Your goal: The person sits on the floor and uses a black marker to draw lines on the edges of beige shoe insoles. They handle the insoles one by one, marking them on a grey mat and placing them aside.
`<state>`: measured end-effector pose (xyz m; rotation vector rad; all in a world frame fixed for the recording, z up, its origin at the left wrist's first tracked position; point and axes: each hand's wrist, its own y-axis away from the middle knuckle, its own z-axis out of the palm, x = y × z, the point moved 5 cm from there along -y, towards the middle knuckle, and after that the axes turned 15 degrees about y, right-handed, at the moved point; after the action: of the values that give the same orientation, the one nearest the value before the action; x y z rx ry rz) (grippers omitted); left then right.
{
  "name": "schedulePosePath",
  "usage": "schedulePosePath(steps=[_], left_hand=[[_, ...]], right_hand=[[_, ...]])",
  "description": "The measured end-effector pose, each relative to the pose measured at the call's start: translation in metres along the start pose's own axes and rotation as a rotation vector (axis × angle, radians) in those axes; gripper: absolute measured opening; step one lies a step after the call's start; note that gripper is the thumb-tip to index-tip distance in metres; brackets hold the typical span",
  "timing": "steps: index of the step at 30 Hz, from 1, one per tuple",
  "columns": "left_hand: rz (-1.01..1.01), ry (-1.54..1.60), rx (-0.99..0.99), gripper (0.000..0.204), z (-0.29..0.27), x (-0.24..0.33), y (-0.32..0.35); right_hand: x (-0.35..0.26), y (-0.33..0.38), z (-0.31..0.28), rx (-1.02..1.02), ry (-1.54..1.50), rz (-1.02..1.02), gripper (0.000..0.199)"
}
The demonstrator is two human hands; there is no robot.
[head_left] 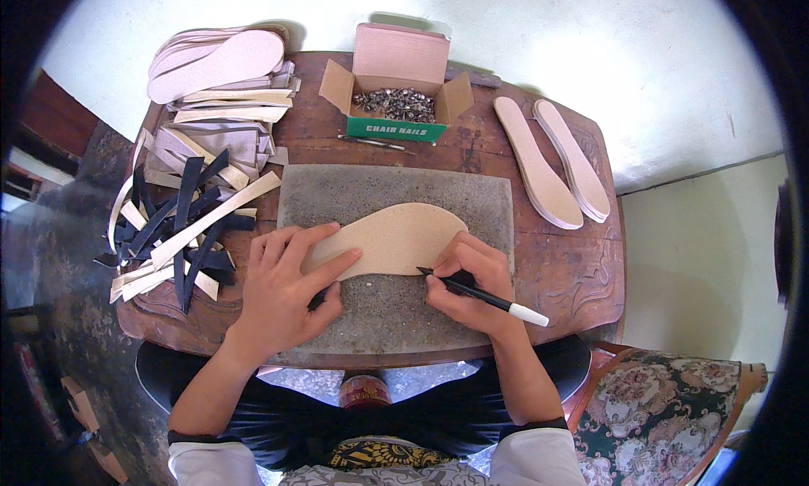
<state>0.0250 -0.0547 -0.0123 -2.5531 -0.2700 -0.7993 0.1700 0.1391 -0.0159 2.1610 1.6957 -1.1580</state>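
A beige shoe insole (396,233) lies crosswise on a grey, speckled stone slab (329,187). Spread over its left end, my left hand (291,271) presses it down with fingers apart; something dark shows beneath that hand, too covered to name. My right hand (474,284) grips a black marker pen (484,296) with a white end, its tip at the insole's near edge. The fingers of that hand also rest by the insole's right end.
Behind the slab stands an open green cardboard box (396,130) of metal nails. Stacked insoles (219,64) and a heap of black and cream strips (181,225) lie left. More insoles (539,161) sit right on the carved wooden table (472,157), near a floral chair (657,418).
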Motion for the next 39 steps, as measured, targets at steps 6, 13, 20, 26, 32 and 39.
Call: schedulePosePath(steps=[6,13,20,26,32,39], left_hand=[[0.003,0.004,-0.004,0.053,0.0003,-0.0008,0.0004],[-0.004,0.002,-0.004,0.054,0.001,-0.0009,0.0006],[-0.001,0.002,-0.004,0.053,0.0005,-0.0014,0.001],[0.008,0.005,0.002,0.053,0.0002,-0.0011,0.0003],[0.0,0.006,0.001,0.053,0.0006,-0.0015,0.0005],[0.003,0.001,0.009,0.053,0.0008,-0.0018,0.001]], right_hand=[[0.0003,-0.0007,-0.0004,-0.006,0.011,-0.006,0.022],[0.0017,0.0005,0.0005,-0.007,-0.026,-0.014,0.022],[0.0013,-0.0003,0.0001,-0.021,-0.003,0.003,0.022],[0.0009,-0.0016,-0.001,-0.017,-0.003,-0.009,0.021],[0.0,-0.0015,-0.0002,-0.008,-0.023,0.001,0.021],[0.0046,-0.0017,-0.0064,0.079,-0.042,-0.025,0.021]])
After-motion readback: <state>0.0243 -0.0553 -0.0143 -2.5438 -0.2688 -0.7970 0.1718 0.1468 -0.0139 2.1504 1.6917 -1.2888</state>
